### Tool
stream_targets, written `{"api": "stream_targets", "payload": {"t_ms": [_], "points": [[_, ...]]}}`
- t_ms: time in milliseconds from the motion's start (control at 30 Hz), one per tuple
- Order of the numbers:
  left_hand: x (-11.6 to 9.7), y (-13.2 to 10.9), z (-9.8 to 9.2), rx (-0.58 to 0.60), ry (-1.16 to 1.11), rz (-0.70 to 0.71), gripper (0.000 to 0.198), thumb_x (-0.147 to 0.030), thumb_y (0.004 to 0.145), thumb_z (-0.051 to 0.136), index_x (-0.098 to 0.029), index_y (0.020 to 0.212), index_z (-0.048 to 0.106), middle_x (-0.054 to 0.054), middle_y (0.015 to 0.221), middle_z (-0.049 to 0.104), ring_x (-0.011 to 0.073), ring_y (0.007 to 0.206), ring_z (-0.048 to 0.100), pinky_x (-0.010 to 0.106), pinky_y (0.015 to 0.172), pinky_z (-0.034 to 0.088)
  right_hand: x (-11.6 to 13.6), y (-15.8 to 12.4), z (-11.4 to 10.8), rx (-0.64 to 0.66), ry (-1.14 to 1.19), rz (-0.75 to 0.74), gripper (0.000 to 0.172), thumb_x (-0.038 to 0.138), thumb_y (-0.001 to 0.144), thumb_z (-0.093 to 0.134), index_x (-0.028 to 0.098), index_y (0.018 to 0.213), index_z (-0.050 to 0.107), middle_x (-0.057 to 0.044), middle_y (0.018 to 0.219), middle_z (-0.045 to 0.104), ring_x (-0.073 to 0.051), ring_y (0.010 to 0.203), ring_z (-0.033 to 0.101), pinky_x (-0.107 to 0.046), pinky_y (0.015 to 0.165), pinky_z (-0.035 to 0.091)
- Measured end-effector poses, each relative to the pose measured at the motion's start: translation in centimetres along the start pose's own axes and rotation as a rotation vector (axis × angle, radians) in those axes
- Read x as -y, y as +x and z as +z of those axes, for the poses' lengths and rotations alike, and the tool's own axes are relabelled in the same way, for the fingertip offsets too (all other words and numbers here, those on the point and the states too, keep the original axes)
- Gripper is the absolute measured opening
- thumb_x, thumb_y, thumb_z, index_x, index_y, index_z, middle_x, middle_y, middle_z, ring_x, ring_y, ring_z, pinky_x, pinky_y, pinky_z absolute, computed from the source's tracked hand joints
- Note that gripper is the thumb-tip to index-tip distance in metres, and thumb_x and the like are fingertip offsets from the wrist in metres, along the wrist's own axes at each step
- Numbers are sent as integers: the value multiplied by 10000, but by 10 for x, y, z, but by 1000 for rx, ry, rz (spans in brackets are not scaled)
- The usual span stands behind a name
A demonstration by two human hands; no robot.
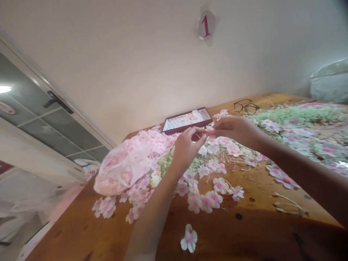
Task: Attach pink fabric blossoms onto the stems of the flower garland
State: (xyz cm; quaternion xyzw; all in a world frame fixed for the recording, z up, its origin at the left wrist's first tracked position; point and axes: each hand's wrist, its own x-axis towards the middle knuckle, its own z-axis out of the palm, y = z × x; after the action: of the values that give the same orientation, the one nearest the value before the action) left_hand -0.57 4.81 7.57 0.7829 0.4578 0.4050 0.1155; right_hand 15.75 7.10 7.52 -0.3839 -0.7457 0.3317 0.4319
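Note:
My left hand [187, 144] and my right hand [234, 130] meet above the table, fingertips nearly touching. Between them is a small pale pink artificial flower [209, 128], pinched by both hands and partly hidden by the fingers. Just behind the hands lies a shallow dark-rimmed box [174, 129] with a patterned white inside and some pale blossoms in it. Loose pink and white flowers [208, 201] are scattered below and around the hands. Pale green stems [178, 163] lie under my left wrist.
A clear plastic bag [122, 168] of pink blossoms rests at the left. Eyeglasses [247, 107] lie near the back edge. A heap of green stems [301, 114] and flowers covers the right side of the wooden table [261, 232]. A white sack [330, 81] stands at far right.

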Motion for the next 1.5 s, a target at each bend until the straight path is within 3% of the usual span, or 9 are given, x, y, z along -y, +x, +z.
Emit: {"api": "stream_targets", "payload": {"t_ms": [133,200,333,467,600,833,933,1100,1500], "points": [[2,0,-6,95,55,-28,179,-321,771,436,-198,838,549,16,828,591,111,711,528,240,649,409,-4,1,-1,-5,-31,-21,200,394,679,540,198,682,578,-21,697,631,-162,664,586,-304,619,452],[3,-1,-9,327,89,-11,179,-315,771,437,-208,856,552,8,818,592,112,705,528,234,631,403,-6,2,-4,-37,-54,-35,213,406,687,530,198,678,576,-29,706,629,-164,668,583,-306,620,453],[1,-10,2,953,146,126,209,-255,734,505,-236,934,565,6,884,573,120,771,528,218,653,390,-6,2,-11,-94,-21,-31,228,422,699,514,203,687,578,-41,730,627,-161,680,580,-304,630,457],[0,-19,34,1139,383,229,188,-219,701,542,-216,881,598,40,907,547,161,807,524,231,637,383,-6,2,-14,-97,37,-29,233,431,697,513,207,714,577,-48,732,623,-162,680,577,-315,643,459],[1,-17,46,1046,374,236,142,-245,721,516,-204,812,617,46,900,549,162,804,523,240,660,385,-5,2,-15,-105,57,-30,230,426,694,519,204,722,573,-48,738,621,-161,689,578,-313,655,459],[1,-4,10,676,-153,39,235,-347,785,420,-222,870,600,14,916,592,117,769,525,218,655,390,-1,2,-24,-90,-43,-2,215,419,682,523,210,671,570,-28,719,628,-161,675,585,-307,631,452],[6,1,0,548,-205,-94,270,-370,799,380,-239,904,590,11,874,594,98,654,503,221,584,380,-2,1,-29,-31,-93,-9,201,415,665,544,216,683,569,-14,712,629,-160,660,586,-303,614,444],[15,7,-6,317,-205,-158,320,-435,780,379,-219,836,609,1,648,520,78,510,388,221,494,311,5,-3,-26,84,-155,-9,209,416,688,518,210,692,550,-12,717,629,-173,693,582,-305,609,435],[9,6,-4,154,-277,-170,308,-458,726,443,-207,803,605,6,710,557,86,560,414,222,529,307,4,-3,-6,77,81,-39,209,392,705,521,184,717,509,-28,718,626,-151,708,595,-292,664,476]]}}
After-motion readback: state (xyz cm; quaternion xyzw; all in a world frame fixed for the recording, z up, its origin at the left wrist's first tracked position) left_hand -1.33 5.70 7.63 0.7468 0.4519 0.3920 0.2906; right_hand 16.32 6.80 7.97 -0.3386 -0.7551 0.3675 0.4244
